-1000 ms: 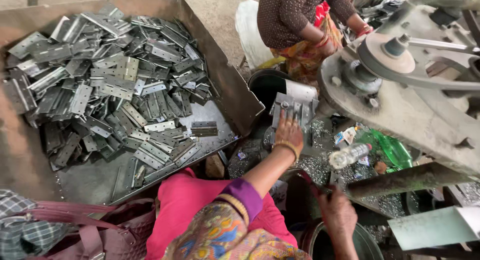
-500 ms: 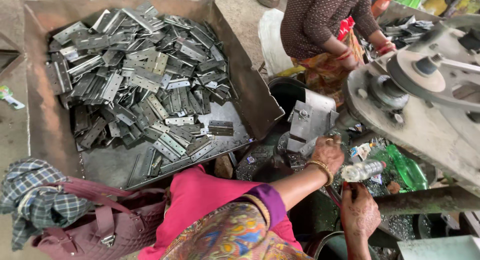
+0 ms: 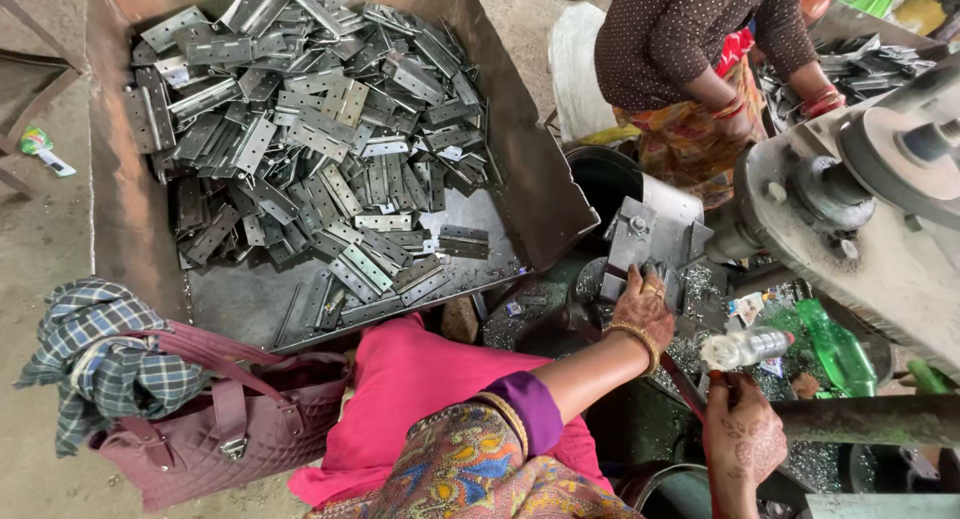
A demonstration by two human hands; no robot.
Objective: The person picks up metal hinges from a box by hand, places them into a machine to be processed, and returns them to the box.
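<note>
My left hand [image 3: 645, 307] reaches forward to the grey metal fixture [image 3: 650, 234] of a press machine, fingertips curled on a small metal hinge piece at its base. My right hand [image 3: 745, 441] is lower right, closed around the end of a dark lever bar [image 3: 870, 419]. A clear plastic bottle [image 3: 745, 347] lies just above that hand. A large metal tray [image 3: 130, 229] on the left holds a heap of several grey hinge plates [image 3: 310, 139].
Another person [image 3: 690, 49] in a dotted top works at the far side near more hinges [image 3: 860, 64]. The machine's big pulley wheel [image 3: 900, 159] is on the right. A maroon bag [image 3: 230, 429], checked cloth [image 3: 100, 359], pink cushion [image 3: 420, 379] and green bottle [image 3: 835, 344] lie nearby.
The view has swung so the tray sits more to the left. My left hand stays at the fixture, and my right hand has risen to the lever by the bottle.
</note>
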